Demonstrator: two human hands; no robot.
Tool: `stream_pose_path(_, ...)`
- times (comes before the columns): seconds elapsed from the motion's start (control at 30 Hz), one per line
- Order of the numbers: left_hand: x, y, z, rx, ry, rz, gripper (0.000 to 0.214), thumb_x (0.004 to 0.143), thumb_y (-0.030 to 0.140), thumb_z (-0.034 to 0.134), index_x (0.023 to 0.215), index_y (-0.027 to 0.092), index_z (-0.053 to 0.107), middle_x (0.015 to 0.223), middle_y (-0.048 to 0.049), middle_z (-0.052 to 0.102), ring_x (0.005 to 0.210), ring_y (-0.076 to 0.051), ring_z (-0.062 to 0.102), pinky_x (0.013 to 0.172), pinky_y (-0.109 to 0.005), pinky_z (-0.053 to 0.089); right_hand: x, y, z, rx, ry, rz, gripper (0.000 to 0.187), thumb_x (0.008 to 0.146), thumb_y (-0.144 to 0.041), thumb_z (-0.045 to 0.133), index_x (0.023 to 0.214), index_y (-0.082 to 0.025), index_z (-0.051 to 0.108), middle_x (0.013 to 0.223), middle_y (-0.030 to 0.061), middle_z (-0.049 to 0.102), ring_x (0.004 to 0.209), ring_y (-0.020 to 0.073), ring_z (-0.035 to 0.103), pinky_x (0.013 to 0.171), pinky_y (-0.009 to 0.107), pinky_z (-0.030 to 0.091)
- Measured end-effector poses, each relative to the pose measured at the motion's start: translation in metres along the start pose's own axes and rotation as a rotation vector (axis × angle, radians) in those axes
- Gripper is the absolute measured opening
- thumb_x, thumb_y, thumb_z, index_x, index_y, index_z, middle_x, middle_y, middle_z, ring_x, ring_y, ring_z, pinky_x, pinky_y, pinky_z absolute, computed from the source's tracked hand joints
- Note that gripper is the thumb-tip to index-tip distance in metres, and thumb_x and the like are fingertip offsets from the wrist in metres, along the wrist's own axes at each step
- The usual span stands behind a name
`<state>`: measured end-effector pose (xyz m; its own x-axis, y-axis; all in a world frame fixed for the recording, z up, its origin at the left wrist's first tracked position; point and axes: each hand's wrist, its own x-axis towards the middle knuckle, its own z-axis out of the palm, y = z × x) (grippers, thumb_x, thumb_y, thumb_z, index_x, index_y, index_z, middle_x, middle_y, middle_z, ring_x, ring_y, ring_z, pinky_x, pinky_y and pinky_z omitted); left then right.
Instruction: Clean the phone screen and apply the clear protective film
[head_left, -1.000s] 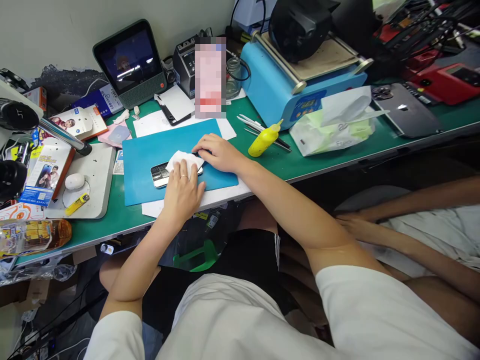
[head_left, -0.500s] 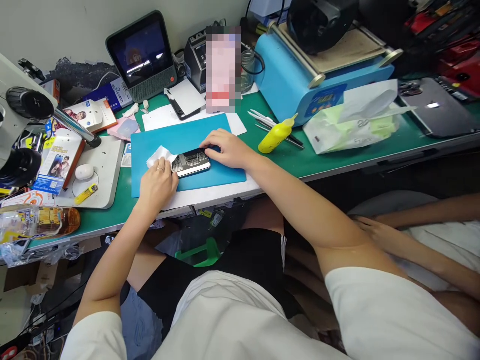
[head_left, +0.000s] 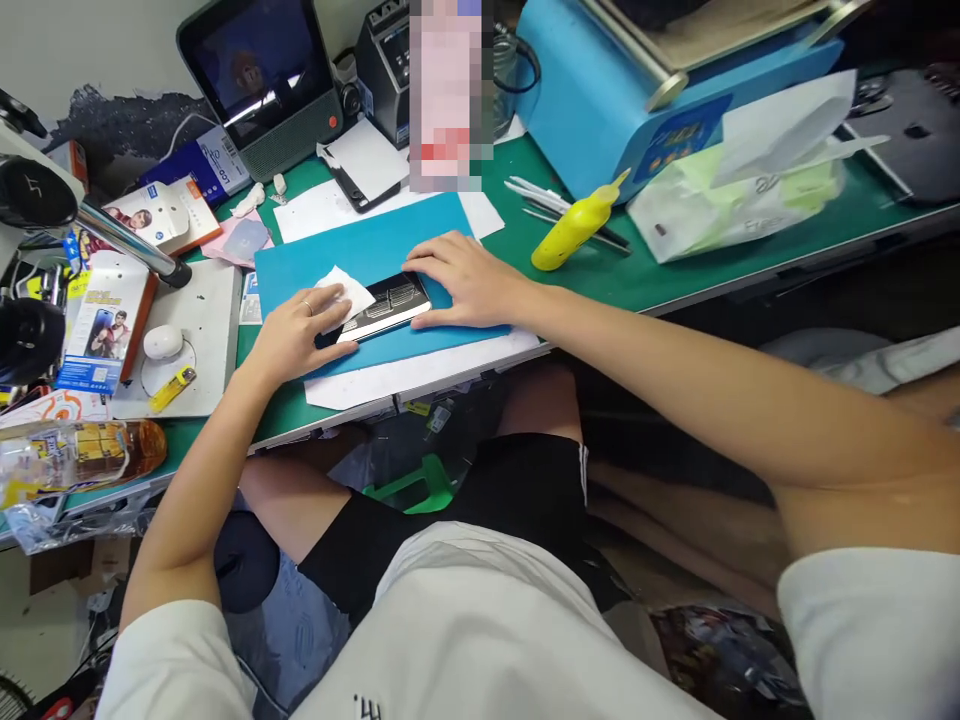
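A smartphone (head_left: 396, 303) with a dark, reflective face lies flat on a blue mat (head_left: 319, 250). My left hand (head_left: 291, 332) is closed on a white tissue (head_left: 354, 287), its fingers pressing it onto the phone's left part and its thumb along the near edge. At the phone's other end, my right hand (head_left: 484, 285) grips it, with fingertips at the far corner and thumb at the near corner. The phone's left end is hidden under my left hand and the tissue.
A yellow squeeze bottle (head_left: 574, 230) stands to the right, beside pens. Behind it are a blue machine (head_left: 577, 110) and a tissue pack (head_left: 739, 205). A screen device (head_left: 259, 75) is at the back. Boxes and a drink bottle (head_left: 94, 452) are on the left.
My left hand has shifted the tissue to the right over the phone, its fingers now more stretched. My right thumb has come to the phone's near corner. The camera view has moved too.
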<state>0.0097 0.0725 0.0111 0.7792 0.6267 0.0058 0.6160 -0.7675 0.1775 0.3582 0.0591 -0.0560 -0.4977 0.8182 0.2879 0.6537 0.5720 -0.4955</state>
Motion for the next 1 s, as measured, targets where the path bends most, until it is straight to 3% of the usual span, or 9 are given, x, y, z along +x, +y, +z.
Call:
stream_pose_path(0.13,0.011,-0.008,0.0,-0.089,0.097,0.089,0.057,0.105,0.07,0.065,0.13,0.022,0.083,0.161,-0.0159,0.073,0.143,-0.037,0.073,0.122,-0.053,0.057,0.002,-0.004,-0.003,-0.034,-0.028,0.005,0.09,0.093,-0.084,0.073,0.154,-0.018,0.067,0.158,0.0235,0.065,0.144,0.0516,0.055,0.121,0.073,0.045)
stream_pose_path(0.3,0.006,-0.008,0.01,-0.104,0.282,0.054,0.03,0.112,0.035,0.053,0.095,0.025,0.076,0.12,-0.0083,0.088,0.109,-0.025,0.083,0.098,-0.041,0.064,0.002,-0.007,-0.004,-0.04,-0.022,-0.015,0.087,0.096,-0.082,0.072,0.152,-0.015,0.066,0.156,0.0252,0.067,0.141,0.0501,0.057,0.119,0.071,0.046)
stream_pose_path(0.43,-0.003,-0.015,0.013,-0.07,0.392,-0.062,0.017,0.106,0.027,0.058,0.095,0.024,0.071,0.094,-0.0067,0.082,0.087,-0.025,0.074,0.079,-0.039,0.059,0.001,-0.007,-0.004,-0.049,-0.039,-0.011,0.092,0.097,-0.085,0.068,0.152,-0.012,0.066,0.155,0.0271,0.067,0.139,0.0497,0.058,0.118,0.069,0.047)
stream_pose_path(0.6,-0.006,-0.017,0.014,-0.044,0.278,-0.072,0.036,0.109,0.044,0.066,0.135,0.023,0.08,0.116,-0.0143,0.073,0.105,-0.033,0.066,0.094,-0.051,0.057,-0.001,-0.008,-0.004,-0.046,-0.023,-0.008,0.093,0.095,-0.088,0.068,0.151,-0.014,0.068,0.155,0.0264,0.068,0.14,0.0493,0.06,0.12,0.069,0.047)
stream_pose_path(0.7,-0.007,-0.021,0.016,-0.066,0.312,-0.127,0.031,0.112,0.033,0.058,0.126,0.026,0.085,0.113,-0.0127,0.072,0.104,-0.032,0.066,0.094,-0.05,0.057,-0.003,-0.008,-0.003,-0.043,-0.02,-0.009,0.092,0.095,-0.087,0.07,0.15,-0.013,0.068,0.155,0.0267,0.069,0.141,0.0492,0.06,0.12,0.069,0.047)
stream_pose_path(0.83,-0.012,-0.033,0.018,-0.089,0.401,-0.279,0.036,0.102,0.015,0.053,0.121,0.023,0.082,0.109,-0.0114,0.07,0.106,-0.032,0.069,0.095,-0.048,0.057,-0.008,-0.006,-0.004,-0.045,0.0,-0.037,0.095,0.097,-0.092,0.062,0.148,-0.012,0.069,0.153,0.0268,0.071,0.141,0.0479,0.063,0.121,0.067,0.049)
stream_pose_path(0.93,-0.015,-0.034,0.015,-0.133,0.371,-0.293,0.038,0.094,0.014,0.056,0.124,0.022,0.078,0.117,-0.012,0.071,0.115,-0.034,0.068,0.104,-0.051,0.055,-0.007,-0.01,-0.008,-0.056,0.01,-0.052,0.097,0.098,-0.095,0.055,0.146,-0.013,0.071,0.15,0.0261,0.073,0.138,0.0474,0.065,0.118,0.067,0.051)
stream_pose_path(1.0,-0.015,-0.028,0.013,-0.187,0.301,-0.225,0.047,0.094,0.022,0.061,0.14,0.022,0.071,0.132,-0.0127,0.072,0.124,-0.036,0.066,0.111,-0.054,0.053,0.0,-0.02,-0.011,-0.058,0.006,-0.052,0.085,0.103,-0.086,0.057,0.142,-0.013,0.074,0.145,0.0254,0.075,0.133,0.0461,0.067,0.113,0.065,0.054)
